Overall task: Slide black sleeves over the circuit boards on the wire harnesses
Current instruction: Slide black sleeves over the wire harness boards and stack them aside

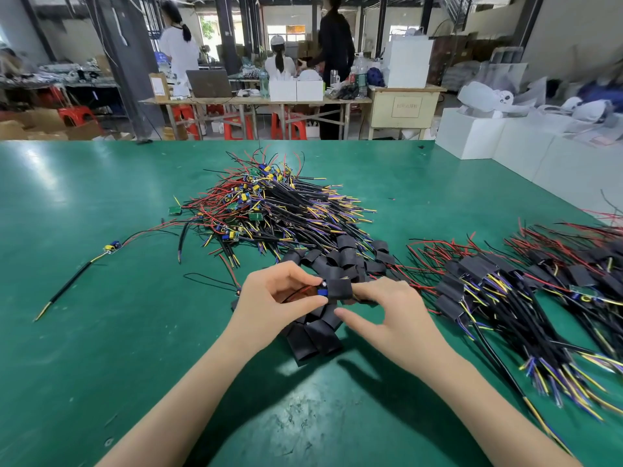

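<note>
My left hand [274, 294] pinches a small circuit board [320, 292] with blue parts, its red and black wires running back under the palm. My right hand [381, 310] holds a black sleeve [339, 289] that covers the board's right end. Both hands hover over a heap of loose black sleeves [317, 335] on the green table [101, 332]. Behind them lies a big pile of bare wire harnesses [269, 207]. To the right lie harnesses with sleeves on their boards [505, 288].
A single bare harness [101, 254] lies apart at the left. White boxes [505, 139] stand at the table's far right corner. Beyond the table, people stand and sit at a workbench [256, 101] with red stools under it.
</note>
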